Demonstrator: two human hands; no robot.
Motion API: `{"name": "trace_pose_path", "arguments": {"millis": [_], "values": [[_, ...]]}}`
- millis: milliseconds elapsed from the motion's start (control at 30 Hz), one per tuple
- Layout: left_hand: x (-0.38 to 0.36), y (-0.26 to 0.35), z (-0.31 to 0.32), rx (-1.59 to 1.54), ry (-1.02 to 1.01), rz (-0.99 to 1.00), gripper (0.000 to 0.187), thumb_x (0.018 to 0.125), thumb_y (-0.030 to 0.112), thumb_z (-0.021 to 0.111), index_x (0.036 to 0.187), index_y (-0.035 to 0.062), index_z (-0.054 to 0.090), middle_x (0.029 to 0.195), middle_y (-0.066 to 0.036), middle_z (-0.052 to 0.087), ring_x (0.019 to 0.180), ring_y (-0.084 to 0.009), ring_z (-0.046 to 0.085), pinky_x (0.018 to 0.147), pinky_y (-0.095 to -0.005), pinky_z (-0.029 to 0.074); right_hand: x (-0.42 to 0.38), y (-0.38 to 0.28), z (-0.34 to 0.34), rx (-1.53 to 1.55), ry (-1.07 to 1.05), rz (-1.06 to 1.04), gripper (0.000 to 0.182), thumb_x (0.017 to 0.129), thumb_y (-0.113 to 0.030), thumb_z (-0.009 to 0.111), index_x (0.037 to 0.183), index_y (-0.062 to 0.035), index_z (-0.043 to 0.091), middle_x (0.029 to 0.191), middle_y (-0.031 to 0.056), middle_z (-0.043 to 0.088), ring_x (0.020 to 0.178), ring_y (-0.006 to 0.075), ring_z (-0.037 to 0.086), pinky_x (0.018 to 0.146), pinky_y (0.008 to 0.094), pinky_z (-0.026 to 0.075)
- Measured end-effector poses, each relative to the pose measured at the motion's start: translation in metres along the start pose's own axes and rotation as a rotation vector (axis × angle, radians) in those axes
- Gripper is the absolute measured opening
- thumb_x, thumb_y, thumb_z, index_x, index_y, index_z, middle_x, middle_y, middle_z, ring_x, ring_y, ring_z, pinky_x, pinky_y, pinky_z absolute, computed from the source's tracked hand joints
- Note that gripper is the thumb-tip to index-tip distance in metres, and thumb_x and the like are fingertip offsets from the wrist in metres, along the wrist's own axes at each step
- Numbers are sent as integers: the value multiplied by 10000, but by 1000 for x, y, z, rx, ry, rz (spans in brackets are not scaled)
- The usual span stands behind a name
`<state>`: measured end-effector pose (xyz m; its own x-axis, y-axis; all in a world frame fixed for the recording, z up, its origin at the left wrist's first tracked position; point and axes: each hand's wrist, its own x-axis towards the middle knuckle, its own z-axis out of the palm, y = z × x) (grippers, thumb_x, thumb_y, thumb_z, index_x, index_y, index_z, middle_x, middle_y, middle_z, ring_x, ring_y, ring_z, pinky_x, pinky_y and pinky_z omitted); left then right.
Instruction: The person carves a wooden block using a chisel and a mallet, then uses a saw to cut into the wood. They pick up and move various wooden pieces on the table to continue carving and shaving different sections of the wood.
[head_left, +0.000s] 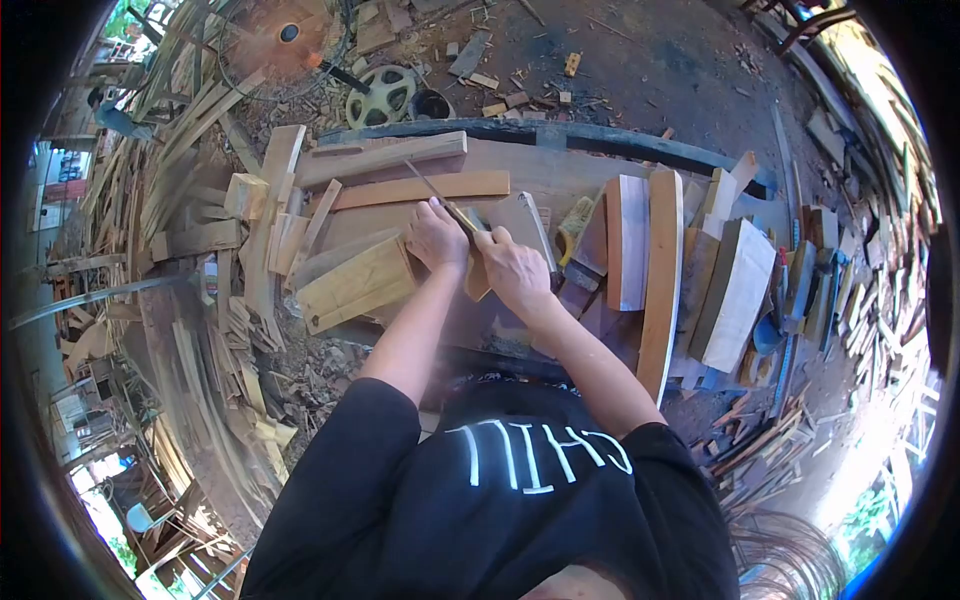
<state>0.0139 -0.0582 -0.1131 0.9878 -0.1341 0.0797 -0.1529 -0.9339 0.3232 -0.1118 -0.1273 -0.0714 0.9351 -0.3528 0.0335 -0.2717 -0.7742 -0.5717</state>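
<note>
My right hand (515,268) is closed around the lower end of a long thin metal tool (430,182), whose narrow tip points up and to the left over the bench. Right beside it, my left hand (437,238) has its fingers curled in, the thumb close along the tool; what it grips is hidden. A small light wood piece (477,281) shows below and between the two hands. To the left of my left wrist lies a wide pale wood block (357,283). Beyond the tool tip, a long flat wood strip (420,190) lies across the bench.
Thick wood beams (661,270) and a grey-sided block (733,290) lie at the right of the bench (520,158). A yellow-handled brush (573,235) is near my right hand. Scrap wood is piled left; a spoked wheel (381,97) lies beyond the bench.
</note>
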Motion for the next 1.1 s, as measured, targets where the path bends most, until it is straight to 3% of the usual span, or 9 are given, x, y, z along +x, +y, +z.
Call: {"name": "trace_pose_path", "arguments": {"millis": [133,333,467,733,867,933,1000,1100], "values": [[1,7,0,-21,38,-27,359,1015,341,364,935,51,560,994,-158,611,1004,-372,564,821,-529,436,-31,4,-22,-31,-63,54,118,873,-106,526,989,-84,521,881,119,584,665,326,676,565,428,549],[4,2,-3,12,-8,-16,353,1015,337,361,935,50,550,997,-168,605,1009,-368,568,813,-536,442,23,-8,6,-11,9,8,151,866,-91,527,1017,-88,529,857,112,586,654,313,677,562,420,551],[0,8,-5,1,8,-49,350,1015,344,368,955,49,547,1010,-161,595,1016,-361,570,807,-530,443,-25,0,-19,-13,-41,49,144,848,-85,558,984,-105,516,837,113,574,651,316,679,557,415,551],[-3,3,-4,-13,1,-65,362,1017,368,357,981,61,547,1027,-154,591,1012,-362,568,809,-533,442,-1,-2,-4,32,15,32,132,846,-68,552,966,-88,503,846,114,580,671,312,688,567,424,559],[0,5,1,-56,80,-44,375,1016,351,370,898,28,522,944,-200,585,943,-401,561,790,-537,417,-21,-3,-23,-35,-47,70,116,860,-83,546,972,-93,517,849,112,586,678,307,688,574,415,561],[3,5,1,-30,51,-41,365,1015,355,369,931,38,530,974,-182,587,976,-385,561,796,-536,427,-13,-4,-13,-36,-73,91,114,865,-89,542,976,-96,521,848,109,588,677,305,687,574,411,560],[1,1,-3,-55,-9,-24,362,1013,360,364,960,46,537,1000,-172,590,1006,-379,558,811,-537,432,16,-4,5,7,17,46,198,856,-97,537,1053,-105,537,859,115,588,661,325,678,577,428,555],[1,0,-3,-80,7,-10,364,1013,362,363,962,48,539,999,-177,592,1004,-386,557,824,-537,428,12,-6,3,-8,22,37,129,872,-100,538,999,-113,525,857,111,589,687,308,687,579,406,560]]}}
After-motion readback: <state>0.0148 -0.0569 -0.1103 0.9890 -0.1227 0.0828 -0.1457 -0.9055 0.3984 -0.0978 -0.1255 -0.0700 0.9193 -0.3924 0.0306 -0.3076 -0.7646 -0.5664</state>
